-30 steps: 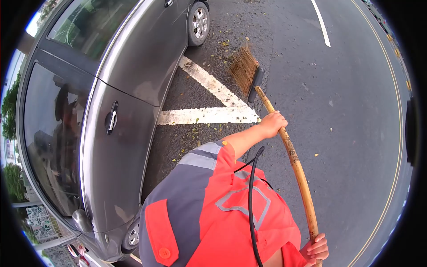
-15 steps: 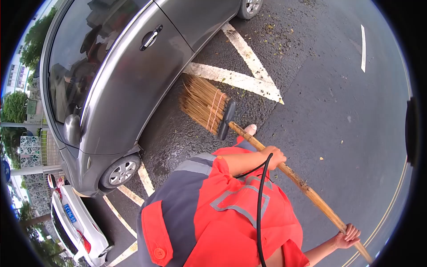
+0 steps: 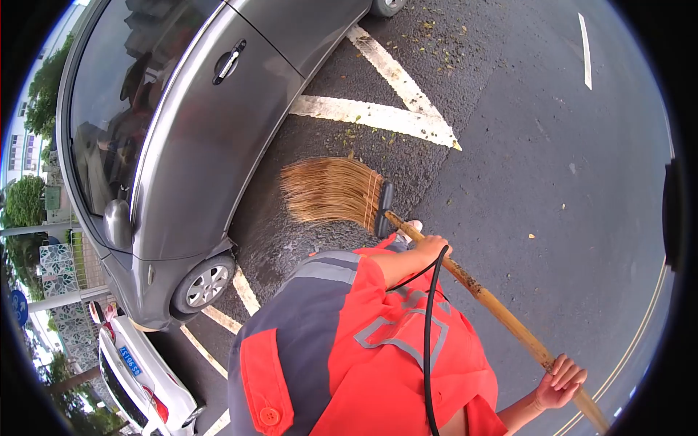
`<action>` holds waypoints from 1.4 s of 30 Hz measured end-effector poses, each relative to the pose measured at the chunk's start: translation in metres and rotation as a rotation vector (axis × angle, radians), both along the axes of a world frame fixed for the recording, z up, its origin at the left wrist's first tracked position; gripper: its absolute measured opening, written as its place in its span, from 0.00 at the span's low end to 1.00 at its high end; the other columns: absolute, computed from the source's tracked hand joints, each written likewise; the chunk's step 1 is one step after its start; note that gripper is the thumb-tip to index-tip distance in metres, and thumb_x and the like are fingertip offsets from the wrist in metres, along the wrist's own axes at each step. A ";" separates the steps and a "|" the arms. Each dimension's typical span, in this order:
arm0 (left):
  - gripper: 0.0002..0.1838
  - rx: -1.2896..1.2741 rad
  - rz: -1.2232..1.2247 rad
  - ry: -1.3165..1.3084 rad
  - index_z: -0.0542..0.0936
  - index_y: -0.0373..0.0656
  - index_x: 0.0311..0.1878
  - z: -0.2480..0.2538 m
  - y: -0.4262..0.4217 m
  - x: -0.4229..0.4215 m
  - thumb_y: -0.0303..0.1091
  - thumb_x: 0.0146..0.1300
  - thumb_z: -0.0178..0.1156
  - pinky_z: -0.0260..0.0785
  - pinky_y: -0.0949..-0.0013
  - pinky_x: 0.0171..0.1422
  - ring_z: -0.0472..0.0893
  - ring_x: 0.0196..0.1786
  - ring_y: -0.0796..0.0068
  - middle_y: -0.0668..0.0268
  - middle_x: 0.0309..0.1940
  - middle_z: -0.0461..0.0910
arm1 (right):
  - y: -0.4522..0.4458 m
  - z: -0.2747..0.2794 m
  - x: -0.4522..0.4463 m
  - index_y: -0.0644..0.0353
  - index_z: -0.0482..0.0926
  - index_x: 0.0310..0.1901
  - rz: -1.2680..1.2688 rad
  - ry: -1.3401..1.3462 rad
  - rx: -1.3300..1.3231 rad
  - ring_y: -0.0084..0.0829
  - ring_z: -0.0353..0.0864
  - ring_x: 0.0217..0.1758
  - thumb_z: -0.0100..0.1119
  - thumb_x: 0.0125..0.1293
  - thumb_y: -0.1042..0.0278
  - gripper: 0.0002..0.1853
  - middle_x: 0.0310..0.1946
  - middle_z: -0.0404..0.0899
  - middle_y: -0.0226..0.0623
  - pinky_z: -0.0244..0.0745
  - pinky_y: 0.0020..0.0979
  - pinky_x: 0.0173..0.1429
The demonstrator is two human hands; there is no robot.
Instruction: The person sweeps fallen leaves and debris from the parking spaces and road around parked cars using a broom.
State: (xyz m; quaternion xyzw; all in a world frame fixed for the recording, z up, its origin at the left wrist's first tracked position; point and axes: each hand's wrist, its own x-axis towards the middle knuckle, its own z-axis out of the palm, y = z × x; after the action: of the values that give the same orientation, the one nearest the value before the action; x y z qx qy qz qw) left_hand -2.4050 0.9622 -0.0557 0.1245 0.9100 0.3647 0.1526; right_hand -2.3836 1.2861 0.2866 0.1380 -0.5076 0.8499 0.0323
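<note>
Both hands hold a long-handled broom (image 3: 334,190) with tan bristles, a pinkish binding and a black socket. My left hand (image 3: 432,249) is closed round the wooden handle (image 3: 502,312) near the socket. Farther up the handle, close to its top end, my right hand (image 3: 561,381) grips it with wrapped fingers. The bristles bend against wet, dark asphalt (image 3: 291,240) between the grey car (image 3: 196,138) and my foot (image 3: 411,228). A black cable (image 3: 427,349) runs past my left hand across my red-orange jacket (image 3: 392,385).
White painted lines (image 3: 378,120) mark the ground beyond the broom. Leaves and grit (image 3: 436,43) are scattered past them. A front wheel (image 3: 203,285) of the grey car is at the left, with a white car (image 3: 149,374) behind. The road (image 3: 582,203) stretches to the right.
The broom head has swept back from the white line toward my feet, and its bristles now bend more. Both hands keep their hold. The view has shifted slightly.
</note>
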 end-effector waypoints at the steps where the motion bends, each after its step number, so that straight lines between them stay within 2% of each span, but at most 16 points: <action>1: 0.07 0.020 -0.041 0.068 0.75 0.48 0.28 0.006 0.009 -0.007 0.24 0.44 0.58 0.65 0.56 0.46 0.75 0.43 0.57 0.61 0.31 0.76 | -0.003 0.011 0.018 0.50 0.58 0.22 -0.023 0.017 -0.025 0.19 0.55 0.17 0.50 0.68 0.65 0.17 0.12 0.55 0.23 0.58 0.26 0.34; 3: 0.07 0.024 -0.110 0.189 0.76 0.49 0.28 0.020 0.025 -0.024 0.25 0.44 0.59 0.64 0.59 0.48 0.75 0.42 0.60 0.64 0.31 0.76 | -0.008 0.024 0.056 0.50 0.58 0.22 -0.061 0.041 -0.038 0.19 0.55 0.18 0.50 0.68 0.66 0.17 0.13 0.55 0.23 0.57 0.25 0.35; 5: 0.06 0.032 -0.150 0.243 0.76 0.49 0.27 0.017 0.039 -0.040 0.26 0.44 0.59 0.64 0.59 0.48 0.75 0.42 0.60 0.64 0.30 0.76 | -0.010 0.022 0.094 0.49 0.66 0.20 -0.426 0.020 0.092 0.20 0.59 0.17 0.52 0.64 0.56 0.16 0.11 0.58 0.21 0.59 0.31 0.35; 12: 0.02 0.018 -0.281 0.375 0.76 0.49 0.24 0.038 0.063 -0.078 0.30 0.45 0.59 0.66 0.61 0.50 0.76 0.42 0.64 0.67 0.28 0.77 | -0.010 -0.015 0.164 0.49 0.64 0.21 -0.689 0.073 0.090 0.20 0.58 0.18 0.54 0.64 0.55 0.17 0.12 0.55 0.21 0.60 0.31 0.35; 15: 0.03 -0.007 -0.369 0.360 0.77 0.50 0.24 0.068 0.076 -0.061 0.30 0.43 0.61 0.66 0.61 0.49 0.77 0.41 0.65 0.68 0.27 0.78 | 0.024 -0.024 0.192 0.48 0.63 0.21 -0.796 0.049 -0.026 0.20 0.59 0.19 0.54 0.64 0.57 0.16 0.13 0.54 0.21 0.60 0.31 0.36; 17: 0.05 -0.041 -0.436 0.346 0.78 0.50 0.25 0.084 0.086 -0.052 0.31 0.41 0.62 0.66 0.62 0.47 0.77 0.40 0.65 0.69 0.28 0.79 | 0.052 -0.028 0.199 0.49 0.63 0.20 -1.022 0.003 -0.258 0.20 0.57 0.17 0.54 0.65 0.57 0.17 0.12 0.53 0.21 0.60 0.28 0.29; 21: 0.05 -0.068 -0.347 0.348 0.78 0.49 0.26 0.094 0.104 -0.010 0.29 0.41 0.62 0.65 0.61 0.46 0.77 0.41 0.65 0.68 0.29 0.78 | 0.131 -0.047 0.204 0.49 0.57 0.20 -0.681 0.046 -0.362 0.20 0.54 0.19 0.49 0.68 0.67 0.19 0.12 0.53 0.23 0.56 0.25 0.36; 23: 0.05 -0.078 -0.287 0.326 0.78 0.48 0.26 0.087 0.102 0.020 0.29 0.42 0.61 0.65 0.61 0.46 0.77 0.41 0.64 0.67 0.29 0.78 | 0.176 -0.068 0.204 0.49 0.56 0.18 -0.437 0.004 -0.416 0.21 0.53 0.19 0.48 0.69 0.67 0.20 0.12 0.51 0.23 0.55 0.25 0.37; 26: 0.06 -0.148 -0.182 0.251 0.78 0.48 0.27 0.066 0.085 0.060 0.27 0.42 0.60 0.65 0.61 0.47 0.77 0.43 0.63 0.65 0.31 0.78 | 0.178 -0.088 0.184 0.51 0.58 0.21 -0.375 -0.035 -0.386 0.19 0.52 0.17 0.44 0.72 0.63 0.19 0.11 0.53 0.23 0.57 0.26 0.34; 28: 0.06 -0.248 -0.180 0.138 0.80 0.47 0.31 0.054 0.067 0.077 0.31 0.47 0.59 0.67 0.60 0.49 0.78 0.45 0.61 0.60 0.33 0.80 | 0.160 -0.098 0.166 0.51 0.58 0.22 -0.297 -0.061 -0.407 0.19 0.52 0.17 0.43 0.73 0.61 0.18 0.11 0.52 0.23 0.57 0.26 0.33; 29: 0.07 -0.253 -0.164 0.052 0.79 0.46 0.30 0.047 0.057 0.083 0.28 0.45 0.59 0.67 0.58 0.49 0.77 0.46 0.59 0.60 0.34 0.79 | 0.152 -0.105 0.157 0.51 0.58 0.23 -0.229 -0.069 -0.398 0.18 0.53 0.17 0.42 0.73 0.62 0.18 0.12 0.53 0.23 0.57 0.26 0.33; 34: 0.08 -0.186 -0.160 -0.156 0.76 0.44 0.29 0.008 0.010 0.082 0.21 0.43 0.56 0.68 0.56 0.52 0.76 0.49 0.53 0.54 0.36 0.77 | 0.083 -0.096 0.118 0.51 0.59 0.24 -0.209 -0.060 -0.288 0.19 0.56 0.16 0.47 0.71 0.60 0.16 0.13 0.56 0.23 0.60 0.27 0.32; 36: 0.07 -0.182 -0.238 -0.092 0.75 0.43 0.28 -0.002 -0.004 0.067 0.21 0.44 0.56 0.68 0.55 0.51 0.76 0.48 0.52 0.55 0.36 0.77 | 0.062 -0.076 0.110 0.51 0.59 0.24 -0.210 -0.013 -0.251 0.19 0.57 0.16 0.49 0.70 0.60 0.16 0.13 0.57 0.23 0.61 0.27 0.32; 38: 0.06 -0.069 -0.244 -0.066 0.75 0.43 0.28 0.013 -0.012 0.048 0.22 0.44 0.57 0.68 0.54 0.49 0.75 0.47 0.51 0.56 0.33 0.77 | 0.037 -0.064 0.113 0.51 0.59 0.24 -0.255 0.006 -0.189 0.19 0.59 0.16 0.51 0.69 0.60 0.17 0.13 0.58 0.23 0.62 0.27 0.32; 40: 0.05 -0.103 -0.277 0.034 0.74 0.43 0.26 0.030 -0.014 0.029 0.23 0.44 0.57 0.67 0.54 0.46 0.75 0.43 0.52 0.58 0.30 0.76 | 0.017 -0.051 0.124 0.51 0.59 0.23 -0.351 0.005 -0.154 0.20 0.61 0.15 0.54 0.67 0.61 0.17 0.12 0.60 0.23 0.64 0.28 0.31; 42: 0.05 -0.091 -0.351 0.036 0.75 0.42 0.27 0.038 -0.017 0.014 0.22 0.45 0.56 0.66 0.54 0.47 0.75 0.42 0.54 0.59 0.31 0.77 | -0.005 -0.043 0.144 0.51 0.60 0.22 -0.444 0.051 -0.174 0.20 0.61 0.14 0.54 0.66 0.62 0.17 0.11 0.61 0.23 0.64 0.28 0.29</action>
State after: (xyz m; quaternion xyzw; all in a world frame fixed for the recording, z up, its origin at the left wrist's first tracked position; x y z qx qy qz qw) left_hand -2.3911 0.9449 -0.0176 0.2806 0.8926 0.2886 0.2031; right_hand -2.2395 1.2816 0.2434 0.0409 -0.4492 0.8589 0.2428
